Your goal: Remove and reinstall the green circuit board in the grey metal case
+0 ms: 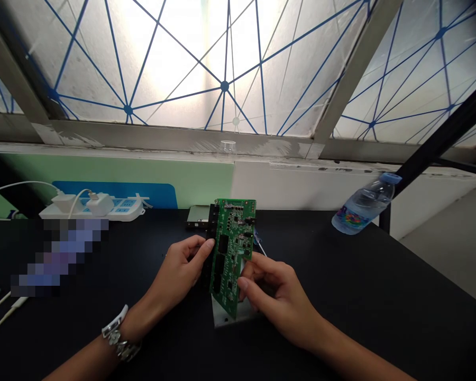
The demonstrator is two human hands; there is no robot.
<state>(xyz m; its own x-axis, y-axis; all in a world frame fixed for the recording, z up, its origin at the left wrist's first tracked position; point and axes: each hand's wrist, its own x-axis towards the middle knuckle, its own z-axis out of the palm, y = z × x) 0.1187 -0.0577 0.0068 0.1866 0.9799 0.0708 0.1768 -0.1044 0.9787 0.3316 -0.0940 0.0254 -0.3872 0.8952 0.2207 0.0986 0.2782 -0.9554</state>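
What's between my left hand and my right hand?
In the head view, a green circuit board is between your left hand and right hand, its edges held by both; part of a grey plate shows below it.

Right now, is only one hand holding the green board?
No, the left hand and the right hand both hold the green board.

A black desk [381,296] fills the near side. Beyond it, the wall [198,174] is pale green at left and white at right. Above, frosted windows [182,63] crossed by blue lines glow brightest mid-left, in grey frames [343,90]. Black bars [444,124] slant at far left and right.
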